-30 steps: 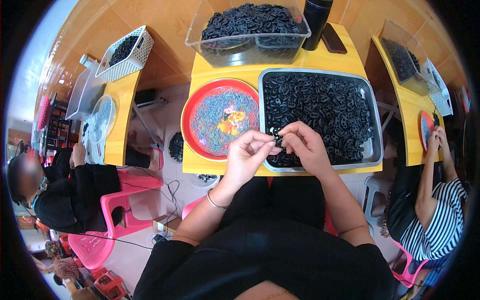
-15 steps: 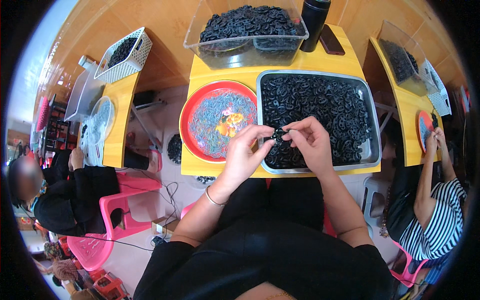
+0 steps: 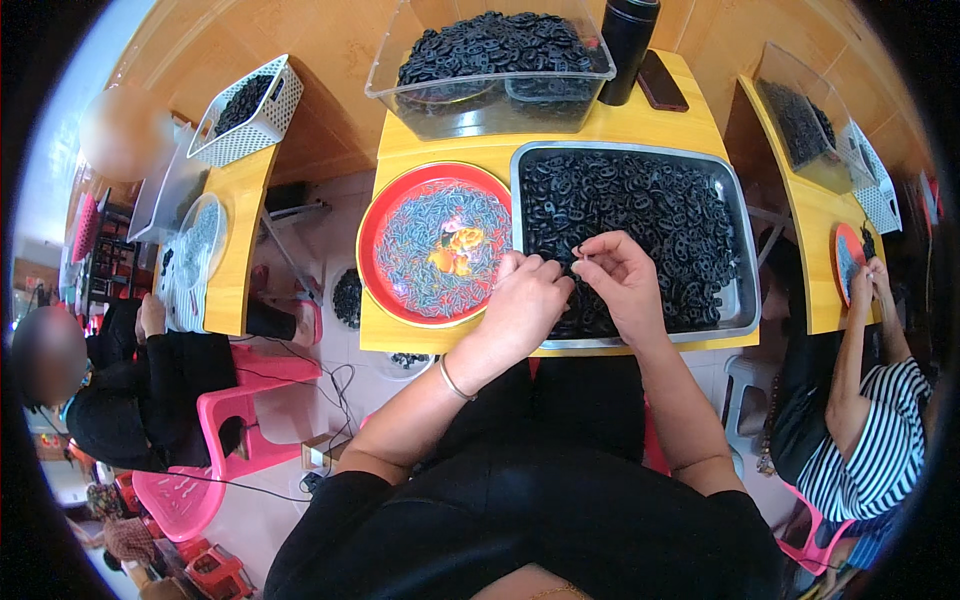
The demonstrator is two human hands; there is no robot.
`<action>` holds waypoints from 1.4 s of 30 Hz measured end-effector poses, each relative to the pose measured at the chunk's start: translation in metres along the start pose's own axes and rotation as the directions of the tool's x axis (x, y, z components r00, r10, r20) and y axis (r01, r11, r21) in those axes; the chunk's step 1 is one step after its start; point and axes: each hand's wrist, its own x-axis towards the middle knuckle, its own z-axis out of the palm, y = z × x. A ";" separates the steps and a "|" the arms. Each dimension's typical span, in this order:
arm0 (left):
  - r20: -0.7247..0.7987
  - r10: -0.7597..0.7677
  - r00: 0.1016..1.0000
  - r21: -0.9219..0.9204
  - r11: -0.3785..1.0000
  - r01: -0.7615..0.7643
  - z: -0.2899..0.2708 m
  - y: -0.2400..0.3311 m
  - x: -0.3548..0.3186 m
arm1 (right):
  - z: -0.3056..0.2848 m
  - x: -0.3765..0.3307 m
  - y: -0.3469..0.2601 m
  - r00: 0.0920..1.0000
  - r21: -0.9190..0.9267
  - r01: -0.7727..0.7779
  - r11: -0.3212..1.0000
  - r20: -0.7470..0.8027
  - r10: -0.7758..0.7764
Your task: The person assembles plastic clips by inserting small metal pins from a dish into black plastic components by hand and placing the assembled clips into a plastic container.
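Note:
My left hand (image 3: 530,300) is turned back up over the left front part of a metal tray (image 3: 752,270), its fingers curled in; what they hold, if anything, is hidden. Close beside it, my right hand (image 3: 622,290) pinches thumb and forefinger together on something too small to name. Beneath both hands, the tray is filled with small black plastic pieces (image 3: 640,210) with holes in them. Left of the tray and near my left wrist sits a round red plate (image 3: 375,270), which holds many thin grey-blue slivers (image 3: 420,230) around a printed flower.
A clear plastic bin (image 3: 480,115) of black pieces stands at the back, beside a black flask (image 3: 627,50) and a phone (image 3: 661,80). People sit at yellow tables on both sides. A pink chair (image 3: 260,400) is at the left.
My left hand has moved right and rolled from a fingertip pinch to back up with fingers curled. My right hand stays in nearly the same place, still pinching.

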 end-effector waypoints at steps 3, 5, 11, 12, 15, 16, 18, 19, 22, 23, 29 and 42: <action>-0.011 0.010 1.000 0.012 1.000 -0.010 0.001 -0.003 0.000 | 0.007 -0.001 -0.005 0.992 -0.037 -0.121 0.992 0.041 0.122; 0.039 -0.016 0.999 -0.032 0.999 0.017 0.003 -0.008 -0.002 | 0.011 -0.001 -0.005 0.985 -0.027 -0.173 0.985 0.020 0.173; -0.042 -0.004 0.999 -0.140 0.990 -0.002 0.004 -0.009 -0.006 | 0.012 -0.006 -0.003 0.994 -0.090 -0.101 0.991 -0.050 0.097; -0.063 -0.023 0.998 -0.166 0.986 0.012 0.002 -0.008 -0.007 | 0.014 -0.006 -0.004 0.996 -0.098 -0.089 0.991 -0.035 0.086; -0.165 -0.085 0.983 -0.317 0.948 0.029 0.001 -0.010 -0.008 | 0.012 -0.007 -0.004 0.995 -0.135 -0.097 0.986 -0.016 0.096; -0.162 -0.130 0.978 -0.424 0.904 0.050 -0.002 -0.011 -0.008 | 0.012 -0.007 -0.005 0.996 -0.123 -0.084 0.989 -0.033 0.080; -0.222 -0.139 0.965 -0.480 0.877 0.016 -0.009 -0.013 -0.008 | 0.012 -0.006 -0.006 0.997 -0.112 -0.067 0.992 -0.039 0.063; -0.120 -0.224 0.967 -0.633 0.768 0.099 -0.019 -0.013 -0.010 | 0.013 -0.004 -0.007 0.997 -0.146 -0.058 0.988 -0.051 0.051; 0.039 -0.316 0.948 -0.918 0.363 0.159 -0.006 -0.023 -0.017 | 0.012 -0.003 -0.003 0.997 -0.170 -0.037 0.985 -0.067 0.026; 0.087 -0.307 0.948 -0.992 0.058 0.109 -0.005 -0.023 -0.019 | 0.011 -0.004 -0.001 0.998 -0.176 -0.024 0.984 -0.055 0.014; 0.054 -0.379 0.924 -0.995 -0.100 0.017 0.001 -0.027 -0.033 | 0.021 -0.009 -0.002 1.000 -0.267 0.000 0.964 -0.019 -0.005; -0.497 -0.579 0.646 -0.867 0.299 -0.399 -0.147 -0.035 -0.076 | 0.013 -0.018 -0.015 0.981 -0.327 0.176 0.929 0.142 -0.136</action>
